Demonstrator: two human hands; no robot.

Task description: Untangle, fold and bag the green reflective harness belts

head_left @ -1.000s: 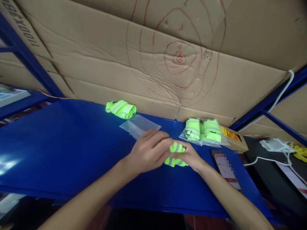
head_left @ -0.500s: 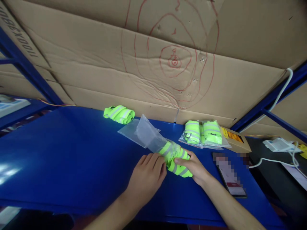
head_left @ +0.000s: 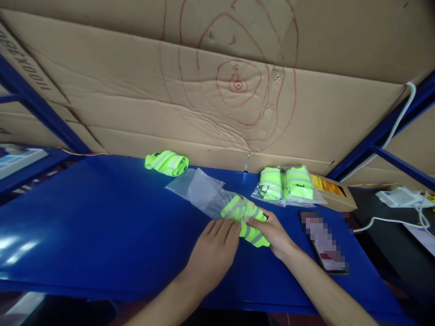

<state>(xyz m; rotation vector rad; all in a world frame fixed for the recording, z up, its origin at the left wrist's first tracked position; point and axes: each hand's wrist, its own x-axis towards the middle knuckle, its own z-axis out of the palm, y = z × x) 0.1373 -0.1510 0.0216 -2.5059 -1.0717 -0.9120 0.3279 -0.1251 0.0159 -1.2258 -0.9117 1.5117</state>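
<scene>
My right hand (head_left: pixel 277 233) grips a folded bundle of neon-green reflective strap (head_left: pixel 256 235) with grey stripes, thumb on top. Part of the bundle sits inside the mouth of a clear plastic bag (head_left: pixel 207 192), which stretches away to the upper left. With fingers curled, my left hand (head_left: pixel 217 246) pinches the bag's near edge against the bundle; its fingertips are partly hidden. Another rolled reflective strap (head_left: pixel 168 163), unbagged, lies at the back of the blue table (head_left: pixel 102 226). A flat clear bag (head_left: pixel 180 183) lies partly under the one in my hands.
Bagged reflective straps (head_left: pixel 299 183) lie at the back right, beside a cardboard box (head_left: pixel 336 192) with a window. A phone (head_left: pixel 324 244) rests right of my right hand. Behind the table stands a cardboard panel (head_left: pixel 136 90) with red rings. A white cable (head_left: pixel 374 222) runs at right.
The bag's mouth has been drawn further over the bundle, and my left hand has shifted slightly right along it. My right hand keeps its grip. The whole view has shifted a little.
</scene>
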